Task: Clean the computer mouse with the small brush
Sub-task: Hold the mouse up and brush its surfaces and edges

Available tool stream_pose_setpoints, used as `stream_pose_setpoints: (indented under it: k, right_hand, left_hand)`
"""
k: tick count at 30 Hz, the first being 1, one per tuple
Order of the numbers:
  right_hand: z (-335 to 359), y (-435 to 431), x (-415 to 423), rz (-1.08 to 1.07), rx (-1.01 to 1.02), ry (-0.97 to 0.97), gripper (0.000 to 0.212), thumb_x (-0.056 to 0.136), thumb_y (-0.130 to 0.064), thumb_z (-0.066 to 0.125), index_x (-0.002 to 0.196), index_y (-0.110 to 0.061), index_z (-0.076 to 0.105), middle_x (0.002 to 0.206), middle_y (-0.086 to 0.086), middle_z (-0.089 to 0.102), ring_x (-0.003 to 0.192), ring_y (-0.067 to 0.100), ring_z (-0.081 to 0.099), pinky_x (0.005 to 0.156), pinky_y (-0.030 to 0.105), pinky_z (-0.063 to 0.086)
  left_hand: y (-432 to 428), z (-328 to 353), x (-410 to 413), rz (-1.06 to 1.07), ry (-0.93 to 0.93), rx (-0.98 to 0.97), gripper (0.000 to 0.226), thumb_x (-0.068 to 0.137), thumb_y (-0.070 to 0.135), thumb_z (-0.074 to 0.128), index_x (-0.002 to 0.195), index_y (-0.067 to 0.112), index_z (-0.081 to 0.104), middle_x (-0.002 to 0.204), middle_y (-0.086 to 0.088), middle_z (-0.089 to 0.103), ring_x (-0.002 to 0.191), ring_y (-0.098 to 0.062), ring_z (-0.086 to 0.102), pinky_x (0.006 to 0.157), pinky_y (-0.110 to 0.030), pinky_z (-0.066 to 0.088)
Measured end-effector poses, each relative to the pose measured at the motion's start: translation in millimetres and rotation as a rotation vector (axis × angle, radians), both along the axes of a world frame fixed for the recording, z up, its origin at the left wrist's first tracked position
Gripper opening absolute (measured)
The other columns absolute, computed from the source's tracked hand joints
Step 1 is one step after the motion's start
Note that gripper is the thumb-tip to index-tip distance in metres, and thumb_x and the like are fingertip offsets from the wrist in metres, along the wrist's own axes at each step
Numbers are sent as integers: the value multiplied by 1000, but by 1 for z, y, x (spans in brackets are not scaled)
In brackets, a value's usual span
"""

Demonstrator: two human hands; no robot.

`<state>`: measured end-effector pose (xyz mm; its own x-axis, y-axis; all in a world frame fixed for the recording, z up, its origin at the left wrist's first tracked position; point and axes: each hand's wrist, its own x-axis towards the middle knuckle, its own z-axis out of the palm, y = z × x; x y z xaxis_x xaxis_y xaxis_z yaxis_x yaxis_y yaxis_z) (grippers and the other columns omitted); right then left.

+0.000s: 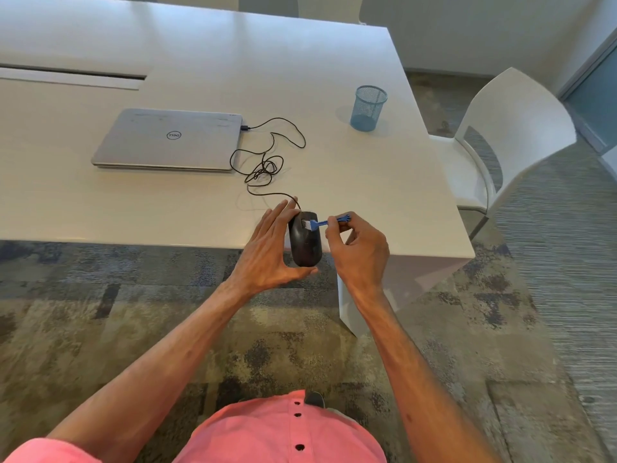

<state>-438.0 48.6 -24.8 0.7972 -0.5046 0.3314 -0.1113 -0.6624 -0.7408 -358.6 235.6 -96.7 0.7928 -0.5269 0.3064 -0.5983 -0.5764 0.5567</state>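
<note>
White table (pixel 300 58) carries closed laptop (pixel 170 140), coiled mouse cable (pixel 264 167), blue mesh cup (pixel 368 108).

A closed laptop (pixel 168 140), blue mesh cup (pixel 367 108), white chair (pixel 507 138).

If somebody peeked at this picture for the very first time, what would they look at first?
In the middle, the left hand holds a black mouse at the white table's near edge, while the right hand pinches a small blue brush, its white bristles on the mouse's top. Farther back lie a closed silver laptop, the mouse's tangled cable plugged into it, and a blue mesh cup to the right.
</note>
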Motion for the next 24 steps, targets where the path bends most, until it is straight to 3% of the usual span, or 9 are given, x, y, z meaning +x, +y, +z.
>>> stream_pose_setpoints:
  k: [2, 5, 11, 14, 17, 19, 22, 24]
  right_hand:
    - [2, 2, -1, -8, -19, 5, 19, 102, -39, 72, 94, -24, 80, 66, -23, 58, 51, -3, 46, 56, 21, 34]
    - [3, 3, -2, -1, -47, 51, 22, 100, -38, 73, 84, -23, 77, 68, -19, 66, 52, -6, 45, 57, 20, 32]
    - [5, -2, -4, 45, -67, 118, 28, 97, -37, 73, 73, -22, 72, 63, -11, 69, 54, 7, 58, 57, 25, 43]
    - [10, -2, -3, -6, 12, 8, 25, 101, -43, 68, 85, -26, 77, 68, -20, 67, 51, 0, 51, 57, 23, 40]
    - [14, -2, 5, -6, 18, -25, 25, 109, -46, 65, 100, -27, 79, 82, -17, 76, 53, 4, 53, 60, 27, 48]
    - [13, 0, 8, 7, 3, -3, 25, 110, -45, 65, 105, -26, 80, 87, -16, 79, 53, 2, 52, 61, 27, 45]
    - [10, 3, 4, 8, -25, 4, 19, 106, -40, 70, 101, -26, 81, 65, -27, 59, 50, -3, 47, 57, 22, 37]
    - [8, 2, 1, -1, -53, 13, 18, 104, -39, 72, 96, -25, 81, 61, -29, 50, 50, -5, 46, 56, 20, 35]
  left_hand:
    - [1, 0, 1, 3, 3, 6, 133, 78, 81, 89, 177, 16, 28, 191, 1, 13, 178, -18, 7, 145, -41, 7]
    - [1, 0, 2, 4, 6, 18, 134, 78, 83, 88, 177, 16, 27, 191, 1, 13, 178, -18, 7, 145, -41, 6]
    - [0, -1, 6, 6, -3, 21, 135, 78, 87, 86, 177, 19, 25, 191, 3, 12, 178, -17, 8, 145, -42, 7]
    - [-1, 0, 9, -8, -20, 27, 135, 79, 85, 87, 178, 18, 24, 192, 1, 12, 178, -19, 8, 145, -44, 8]
    - [-3, 1, 9, -19, -35, 29, 135, 80, 84, 87, 178, 17, 24, 192, 2, 11, 178, -19, 7, 145, -41, 6]
    - [-3, 2, 9, -14, -36, 22, 134, 79, 85, 87, 177, 18, 25, 192, 3, 12, 178, -18, 7, 145, -38, 4]
    - [-3, 4, 10, 3, -41, 24, 133, 79, 84, 88, 176, 17, 27, 191, 2, 13, 178, -17, 7, 145, -42, 6]
    - [-2, 4, 10, -1, -51, 34, 135, 79, 84, 88, 177, 16, 27, 192, 1, 12, 178, -18, 7, 145, -44, 7]
